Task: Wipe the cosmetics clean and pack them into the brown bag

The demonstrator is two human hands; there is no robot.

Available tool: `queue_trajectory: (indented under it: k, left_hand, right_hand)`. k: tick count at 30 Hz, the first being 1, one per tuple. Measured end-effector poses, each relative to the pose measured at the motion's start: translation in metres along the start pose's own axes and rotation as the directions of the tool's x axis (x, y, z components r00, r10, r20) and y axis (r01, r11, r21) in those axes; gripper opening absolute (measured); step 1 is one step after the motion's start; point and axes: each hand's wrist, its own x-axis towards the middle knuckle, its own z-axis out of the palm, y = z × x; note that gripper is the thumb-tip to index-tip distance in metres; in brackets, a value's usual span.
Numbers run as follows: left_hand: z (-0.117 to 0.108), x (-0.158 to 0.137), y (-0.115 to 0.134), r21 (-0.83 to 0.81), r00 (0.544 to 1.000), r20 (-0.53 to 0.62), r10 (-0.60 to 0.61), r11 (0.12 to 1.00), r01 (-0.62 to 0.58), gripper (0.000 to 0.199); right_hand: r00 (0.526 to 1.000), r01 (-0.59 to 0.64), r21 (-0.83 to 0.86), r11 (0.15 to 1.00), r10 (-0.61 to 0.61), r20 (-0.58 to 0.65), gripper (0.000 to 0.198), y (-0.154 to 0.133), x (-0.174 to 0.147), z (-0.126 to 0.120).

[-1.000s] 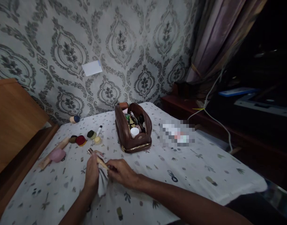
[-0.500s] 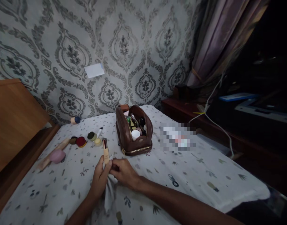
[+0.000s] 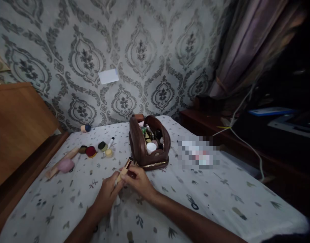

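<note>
A beige foundation bottle (image 3: 122, 174) with a shiny brown cap is tilted up to the right between my hands. My left hand (image 3: 108, 189) is closed round its lower part, with a pale cloth (image 3: 114, 207) hanging below the fingers. The fingers of my right hand (image 3: 139, 182) pinch the bottle nearer its cap. Just beyond stands an open brown cosmetic bag (image 3: 149, 158); a white-lidded jar (image 3: 151, 148) and several small containers are inside it.
Left on the patterned bedsheet (image 3: 81, 209) lie a pink rounded item (image 3: 65, 165), a red jar (image 3: 90, 152), a green-lidded jar (image 3: 102, 146), a small yellow jar (image 3: 108, 153) and a white tube (image 3: 111, 142). A blurred-out item (image 3: 199, 153) lies right of the bag.
The bottle has gone from upright to tilted right. My right hand has moved up from the cloth area onto the bottle. The view has shifted slightly left.
</note>
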Motion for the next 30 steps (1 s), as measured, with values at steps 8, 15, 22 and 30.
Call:
queue_trajectory:
  k: [8, 15, 22, 30]
  left_hand:
    - [-0.003, 0.005, -0.003, -0.051, 0.993, 0.056, -0.106, 0.993, 0.108, 0.044]
    - [-0.004, 0.003, -0.002, -0.168, 0.993, 0.087, -0.075, 0.982, 0.089, 0.048]
    - [-0.015, 0.001, -0.007, -0.204, 0.986, -0.095, -0.137, 0.972, 0.115, 0.054]
    - [-0.02, -0.001, -0.003, -0.164, 0.869, -0.48, -0.119, 0.985, 0.044, 0.032]
  right_hand:
    - [0.996, 0.037, -0.019, 0.999, -0.039, -0.086, 0.04, -0.011, 0.003, -0.003]
    - [0.998, -0.025, 0.009, 1.0, 0.025, 0.054, 0.038, -0.009, 0.001, -0.002]
    - [0.989, -0.148, 0.102, 0.984, 0.146, 0.028, 0.038, -0.01, -0.003, 0.001]
    - [0.941, -0.11, -0.129, 0.986, 0.145, 0.305, 0.023, -0.011, -0.013, 0.008]
